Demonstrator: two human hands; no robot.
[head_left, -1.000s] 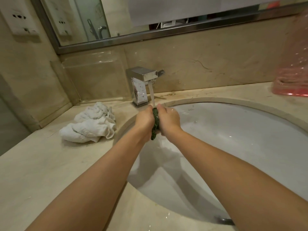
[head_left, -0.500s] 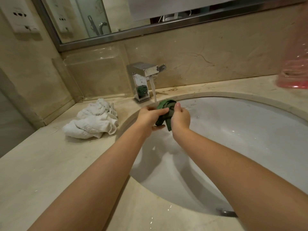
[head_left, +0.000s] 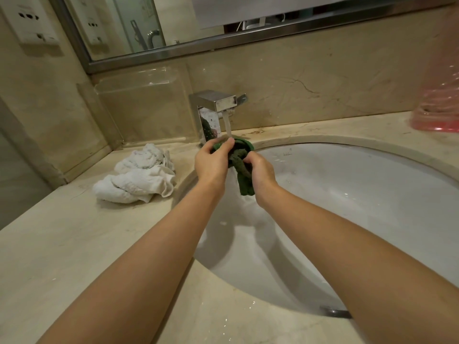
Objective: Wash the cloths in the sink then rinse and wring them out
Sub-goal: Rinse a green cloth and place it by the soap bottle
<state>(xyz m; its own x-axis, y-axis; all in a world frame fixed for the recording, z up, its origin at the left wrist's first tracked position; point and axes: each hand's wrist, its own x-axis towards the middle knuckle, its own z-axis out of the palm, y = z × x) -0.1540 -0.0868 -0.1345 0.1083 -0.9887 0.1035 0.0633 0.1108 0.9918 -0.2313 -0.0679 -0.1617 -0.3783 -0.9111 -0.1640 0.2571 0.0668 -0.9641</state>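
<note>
A dark green cloth (head_left: 242,167) hangs bunched between both my hands, right under the water running from the square chrome tap (head_left: 216,105). My left hand (head_left: 213,162) grips its upper part at the stream. Slightly lower and to the right, my right hand (head_left: 260,170) pinches the cloth, and a tail of it dangles between my wrists over the white sink (head_left: 360,207). A crumpled white cloth (head_left: 139,177) lies on the counter to the left of the sink.
Beige stone counter (head_left: 62,256) surrounds the oval basin. A clear plastic holder (head_left: 144,105) stands in the back left corner below the mirror (head_left: 173,26). A pink translucent container (head_left: 439,95) sits at the far right. The drain (head_left: 335,312) shows near my right forearm.
The cloth was pressed tight between my palms under the tap; now it is loosened and spread, with my hands slightly apart and a tail hanging down.
</note>
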